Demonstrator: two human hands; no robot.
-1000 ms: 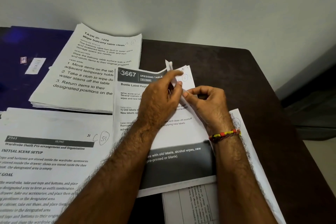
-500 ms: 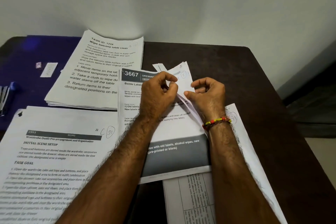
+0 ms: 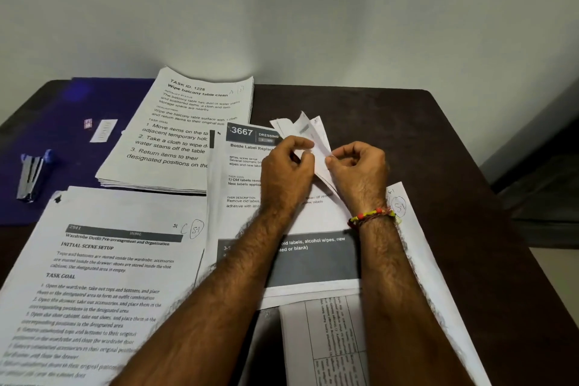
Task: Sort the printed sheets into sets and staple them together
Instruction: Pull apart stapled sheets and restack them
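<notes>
A printed set headed "3667" [image 3: 247,166] lies in the middle of the dark table [image 3: 438,141]. Its top right corner [image 3: 308,130] is lifted and fanned into several sheet corners. My left hand [image 3: 286,171] pinches those corners from the left. From the right, my right hand [image 3: 357,172], with a beaded band on its wrist, pinches the same corner. A stack headed "Wipe balcony table clean" [image 3: 185,131] lies at the back left. Another stack about a wardrobe [image 3: 103,279] lies at the front left. A silver and blue stapler [image 3: 31,175] rests at the far left.
A purple folder [image 3: 72,122] covers the table's left side, under the stapler and a strip of staples [image 3: 103,130]. More sheets [image 3: 332,341] lie under my forearms at the front. The table's right edge drops off toward the floor. A pale wall stands behind.
Both hands have kept pinching the lifted corner, and the sheet corners have fanned out further. The view has shifted right and down, bringing the stapler into sight at the left.
</notes>
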